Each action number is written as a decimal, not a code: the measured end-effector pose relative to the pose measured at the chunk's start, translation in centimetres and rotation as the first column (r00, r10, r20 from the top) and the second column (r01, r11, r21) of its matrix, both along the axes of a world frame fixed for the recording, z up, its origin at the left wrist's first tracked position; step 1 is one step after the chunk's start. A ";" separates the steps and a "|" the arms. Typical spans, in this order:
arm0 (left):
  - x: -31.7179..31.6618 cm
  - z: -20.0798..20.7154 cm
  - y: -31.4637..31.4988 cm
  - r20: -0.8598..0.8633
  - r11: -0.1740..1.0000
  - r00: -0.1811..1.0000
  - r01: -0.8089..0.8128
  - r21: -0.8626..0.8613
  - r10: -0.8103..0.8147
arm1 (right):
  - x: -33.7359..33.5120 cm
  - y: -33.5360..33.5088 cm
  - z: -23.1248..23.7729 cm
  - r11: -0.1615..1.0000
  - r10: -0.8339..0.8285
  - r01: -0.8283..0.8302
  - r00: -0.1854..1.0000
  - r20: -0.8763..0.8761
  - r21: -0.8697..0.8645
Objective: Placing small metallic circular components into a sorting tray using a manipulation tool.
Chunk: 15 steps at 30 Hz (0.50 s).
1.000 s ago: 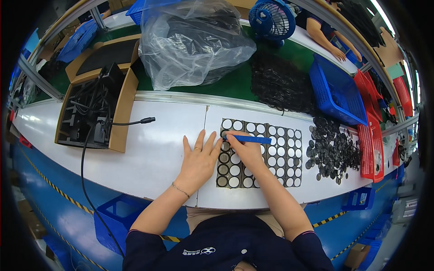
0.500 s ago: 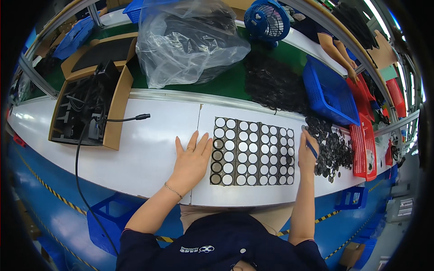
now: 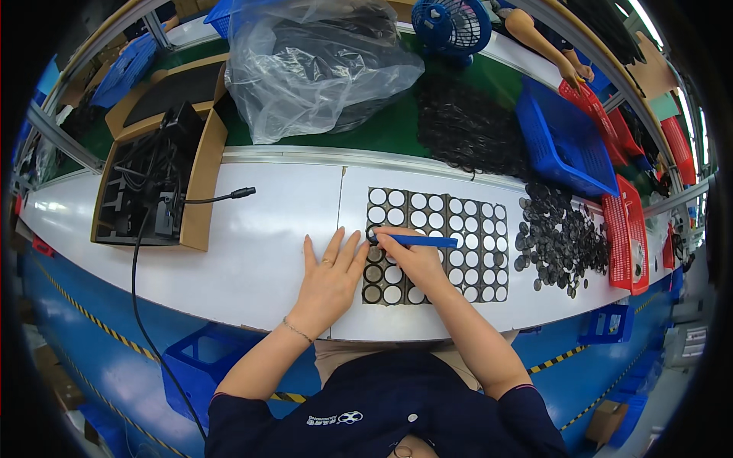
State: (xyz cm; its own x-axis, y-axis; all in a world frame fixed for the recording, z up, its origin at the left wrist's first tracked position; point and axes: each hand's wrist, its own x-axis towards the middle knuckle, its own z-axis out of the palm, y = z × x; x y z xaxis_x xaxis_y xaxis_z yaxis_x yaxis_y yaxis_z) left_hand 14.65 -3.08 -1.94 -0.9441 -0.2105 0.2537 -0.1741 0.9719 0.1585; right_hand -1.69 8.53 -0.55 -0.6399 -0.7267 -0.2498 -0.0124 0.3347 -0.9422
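A dark rectangular tray (image 3: pixel 446 212) with rows of round places lies on the white table; most places show white, while a few at the lower left (image 3: pixel 372 273) look dark. My left hand (image 3: pixel 327 278) rests flat beside the tray's left edge, fingers spread, fingertips touching or almost touching it. Over the tray's left columns, my right hand (image 3: pixel 416 258) grips a slim blue pen-shaped tool (image 3: pixel 434 241) between thumb and fingers. Its tip end is at the left column, partly covered by my fingers. Whether a disc sits at the tip cannot be made out. Many small black discs (image 3: pixel 561 237) lie heaped right of the tray.
A red basket (image 3: pixel 628 237) and blue basket (image 3: pixel 565 156) stand beyond the discs. Thin black rings (image 3: pixel 473 133), a clear plastic bag (image 3: pixel 313 76) and a blue fan (image 3: pixel 452 27) are at the back. Left is an open carton (image 3: pixel 198 183) with cabled equipment. A co-worker's hand (image 3: pixel 574 72) reaches in.
My right hand has moved left from the disc heap to the tray's left column, carrying the blue tool. My left hand stays nearly in place. The co-worker's arm has shifted.
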 end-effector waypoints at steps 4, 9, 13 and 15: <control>0.0 0.0 0.1 0.005 1.000 1.000 0.001 0.003 -0.001 | -0.1 0.1 0.0 1.000 -0.002 0.001 1.000 0.027 0.018; -0.1 0.4 0.2 0.031 1.000 1.000 0.008 -0.009 -0.008 | 0.2 0.2 -1.2 0.996 -0.014 -0.014 0.955 -0.297 -0.092; -0.1 0.6 0.3 0.090 0.999 0.996 -0.017 -0.037 0.020 | 1.9 -0.5 -0.4 0.983 0.013 -0.173 0.389 -0.921 -0.059; 0.0 0.6 0.4 0.096 0.999 0.995 -0.023 -0.037 0.026 | 2.1 -0.5 -0.3 0.986 0.053 -0.168 0.207 -0.977 0.018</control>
State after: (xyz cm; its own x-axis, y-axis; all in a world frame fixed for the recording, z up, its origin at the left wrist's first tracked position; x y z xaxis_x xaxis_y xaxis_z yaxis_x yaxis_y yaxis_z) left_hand 14.61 -2.71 -1.30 -0.9592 -0.2262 0.1696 -0.2105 0.9719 0.1054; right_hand 0.38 8.00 -0.85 -0.2507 -0.7904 0.5590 -0.9670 0.1778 -0.1823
